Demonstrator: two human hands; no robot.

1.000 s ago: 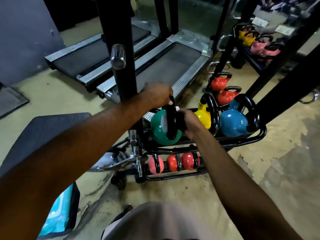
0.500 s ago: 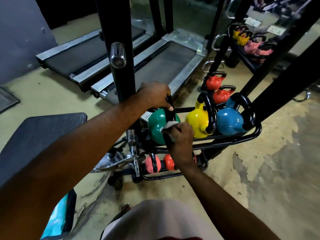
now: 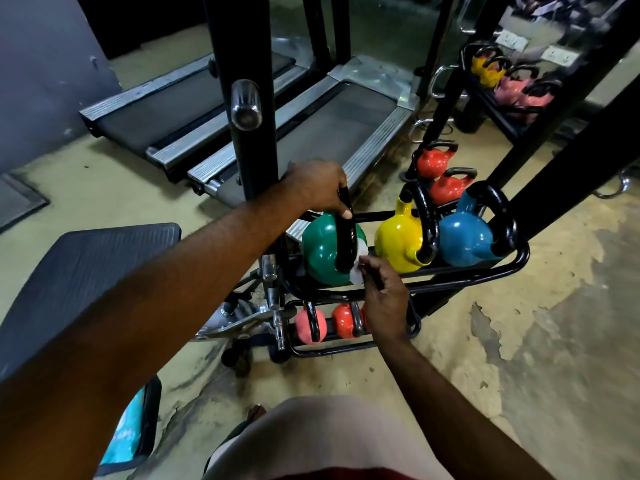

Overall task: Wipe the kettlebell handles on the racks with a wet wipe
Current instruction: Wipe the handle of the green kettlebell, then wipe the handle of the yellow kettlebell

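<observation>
A green kettlebell [image 3: 320, 252] with a black handle [image 3: 346, 237] sits at the left end of a black rack's upper shelf [image 3: 485, 275]. My left hand [image 3: 317, 183] grips the top of that handle. My right hand [image 3: 384, 296] pinches a white wet wipe [image 3: 360, 252] against the handle's lower right side. A yellow kettlebell [image 3: 394, 242] and a blue kettlebell [image 3: 462, 240] stand to the right on the same shelf. On the lower shelf lie a pink kettlebell [image 3: 306, 327] and a red one [image 3: 343, 320], partly hidden by my right hand.
A black upright post [image 3: 247, 98] rises just behind the rack, with treadmills [image 3: 322, 129] beyond it. A padded bench [image 3: 79, 271] is at the left. Two red kettlebells [image 3: 441, 178] and a second rack [image 3: 502, 81] stand at the back right. A teal wipes pack [image 3: 126, 433] lies on the floor.
My right hand slid down from the middle of the green kettlebell's handle to its lower right side, the wipe with it. My left hand kept its grip at the top.
</observation>
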